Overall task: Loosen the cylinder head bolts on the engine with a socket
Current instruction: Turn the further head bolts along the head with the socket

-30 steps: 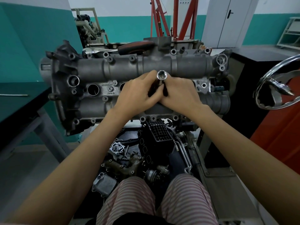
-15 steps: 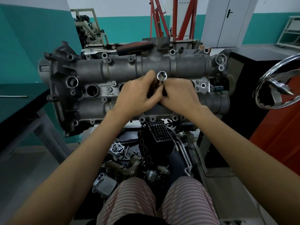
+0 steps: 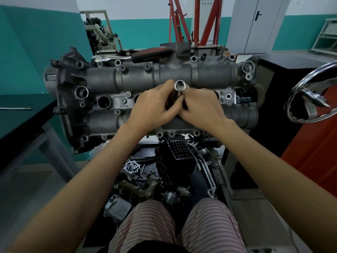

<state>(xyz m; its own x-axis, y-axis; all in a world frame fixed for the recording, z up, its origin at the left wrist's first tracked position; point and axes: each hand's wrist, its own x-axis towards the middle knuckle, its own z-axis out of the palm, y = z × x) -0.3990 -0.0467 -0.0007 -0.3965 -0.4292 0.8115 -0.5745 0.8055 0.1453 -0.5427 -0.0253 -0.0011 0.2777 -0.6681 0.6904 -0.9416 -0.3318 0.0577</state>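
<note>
The socket [image 3: 179,86] stands over the middle of the engine [image 3: 127,79], its open hex mouth turned up toward the camera and its shank dropping out of sight between the two hands. The left hand [image 3: 156,105] wraps the dark shank from the left of the socket, fingers curled round it; the right hand [image 3: 198,105] closes on the same shank from the right, knuckles touching the left hand's. What the lower end sits on is hidden under the hands, so I cannot tell whether it is seated on a bolt.

The socket looks like polished steel: stiff, fairly heavy for its size, and probably slick if oily. A grip low on the shank, close to the engine, would likely keep it square and stop it camming off.

Behind the engine's far edge lies a ratchet [image 3: 109,58] with a red-and-black handle [image 3: 151,52], untouched. Below the engine's near edge, loose parts [image 3: 145,179] sit in a heap by the person's striped shorts [image 3: 175,225]. A chrome wheel [image 3: 313,99] stands right of the engine.
</note>
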